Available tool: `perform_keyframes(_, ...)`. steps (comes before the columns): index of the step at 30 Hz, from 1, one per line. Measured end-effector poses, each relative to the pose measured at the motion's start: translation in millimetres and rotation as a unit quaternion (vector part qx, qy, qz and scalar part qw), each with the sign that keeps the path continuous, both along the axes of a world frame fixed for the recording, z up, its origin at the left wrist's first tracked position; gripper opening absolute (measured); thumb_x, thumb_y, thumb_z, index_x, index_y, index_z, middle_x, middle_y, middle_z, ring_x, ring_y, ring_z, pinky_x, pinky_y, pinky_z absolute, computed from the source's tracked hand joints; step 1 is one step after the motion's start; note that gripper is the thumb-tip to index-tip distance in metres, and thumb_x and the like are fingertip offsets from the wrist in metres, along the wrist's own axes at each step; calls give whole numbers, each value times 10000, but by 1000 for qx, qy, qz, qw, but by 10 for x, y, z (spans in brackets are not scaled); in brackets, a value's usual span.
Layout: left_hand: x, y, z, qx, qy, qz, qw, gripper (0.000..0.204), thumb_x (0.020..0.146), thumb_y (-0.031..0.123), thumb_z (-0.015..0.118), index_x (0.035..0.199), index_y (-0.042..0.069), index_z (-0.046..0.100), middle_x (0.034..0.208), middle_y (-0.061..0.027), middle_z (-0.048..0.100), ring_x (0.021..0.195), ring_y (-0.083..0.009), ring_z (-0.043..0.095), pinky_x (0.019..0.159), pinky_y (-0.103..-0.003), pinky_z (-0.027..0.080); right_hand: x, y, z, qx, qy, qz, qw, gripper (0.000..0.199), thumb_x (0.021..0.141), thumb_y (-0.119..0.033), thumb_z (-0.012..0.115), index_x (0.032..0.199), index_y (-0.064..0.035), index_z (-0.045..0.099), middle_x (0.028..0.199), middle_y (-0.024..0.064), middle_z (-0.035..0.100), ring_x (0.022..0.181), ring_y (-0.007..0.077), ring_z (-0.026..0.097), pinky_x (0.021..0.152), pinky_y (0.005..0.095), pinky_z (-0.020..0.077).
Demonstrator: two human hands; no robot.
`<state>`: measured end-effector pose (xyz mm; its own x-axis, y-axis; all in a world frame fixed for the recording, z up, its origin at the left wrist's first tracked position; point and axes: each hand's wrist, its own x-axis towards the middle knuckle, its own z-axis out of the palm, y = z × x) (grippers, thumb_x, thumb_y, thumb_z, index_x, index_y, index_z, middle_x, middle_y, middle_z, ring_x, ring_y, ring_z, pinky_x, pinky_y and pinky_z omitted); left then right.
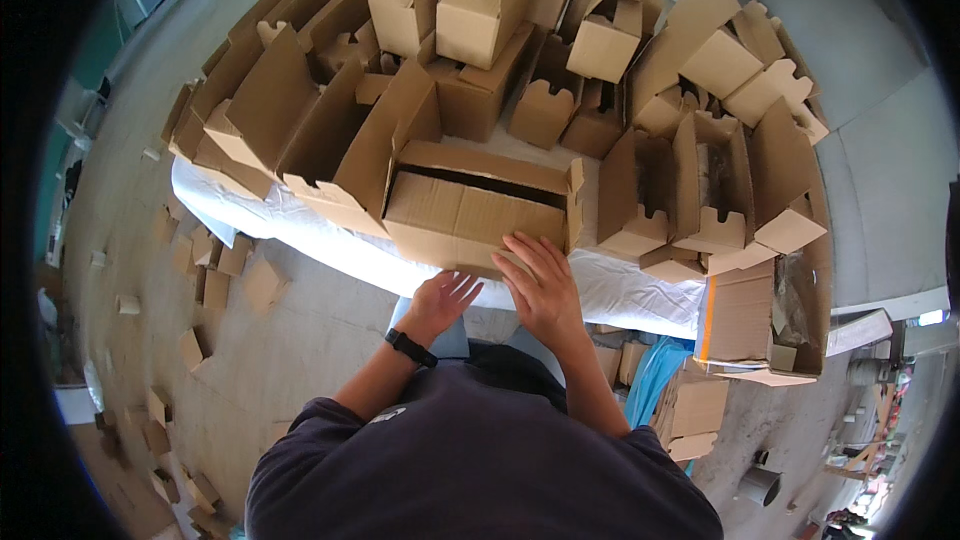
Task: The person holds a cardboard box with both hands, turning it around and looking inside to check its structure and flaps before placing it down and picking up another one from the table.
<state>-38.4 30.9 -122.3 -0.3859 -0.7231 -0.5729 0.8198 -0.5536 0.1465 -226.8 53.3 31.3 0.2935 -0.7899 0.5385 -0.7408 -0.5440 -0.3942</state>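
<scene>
A long brown cardboard box [470, 208] lies right in front of me at the near edge of the table, its long side facing me. Along its top runs a dark gap beside a raised flap, and a narrow end flap [574, 202] stands up at its right. My right hand [543, 290] rests its outstretched fingers on the box's near side, toward the right end. Below the box's near lower edge is my left hand [440, 304], palm turned up and fingers apart. Whether its fingertips touch the box, I cannot tell. Neither hand grips anything.
Several open cardboard boxes [340, 130] crowd the table at left, back and right [640, 185]. White cloth [650, 285] covers the table. A larger carton [740, 315] with clear plastic stands at right, beside blue sheeting [655, 375]. Small cardboard pieces [265, 285] litter the floor at left.
</scene>
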Motion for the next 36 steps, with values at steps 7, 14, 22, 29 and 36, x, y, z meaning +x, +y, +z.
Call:
perform_keyframes(7,62,74,252,-16,-33,-33,999,288,973,113,496,1209,-50,481,1213,-171,530,1180,-359,517,1068,-505,424,-32,101,-17,-34,-39,20,998,291,765,44,637,1023,-76,699,1191,118,636,1148,289,592,987,446,467)
perform_keyframes(14,90,72,286,-111,-57,-29,992,221,956,113,531,1135,-14,511,1203,-150,530,1196,-350,498,1092,-484,400,-141,238,-22,-86,-176,-132,972,294,740,75,679,1013,-34,686,1132,156,642,1059,324,612,933,402,483)
perform_keyframes(22,66,53,433,-145,-28,-12,989,167,957,87,505,1068,-7,586,1136,-157,595,1173,-309,527,1120,-495,370,-189,124,-190,93,-331,-145,928,689,801,-73,735,1398,-11,396,1353,202,516,1274,317,488,1042,402,415)
perform_keyframes(29,179,91,441,-103,-30,-32,994,255,956,97,517,1190,-2,504,1230,-151,524,1230,-335,490,1096,-500,385,-161,-97,-111,190,-348,-152,905,586,893,-146,668,1384,5,387,1293,196,551,1190,275,558,987,392,461)
perform_keyframes(36,149,204,560,-178,-406,32,896,778,898,69,622,1508,53,139,1513,-135,217,1396,-323,286,1105,-480,331,-220,-123,-294,192,-364,-178,894,394,976,-184,554,1304,19,472,1105,170,628,968,190,623,798,319,502)
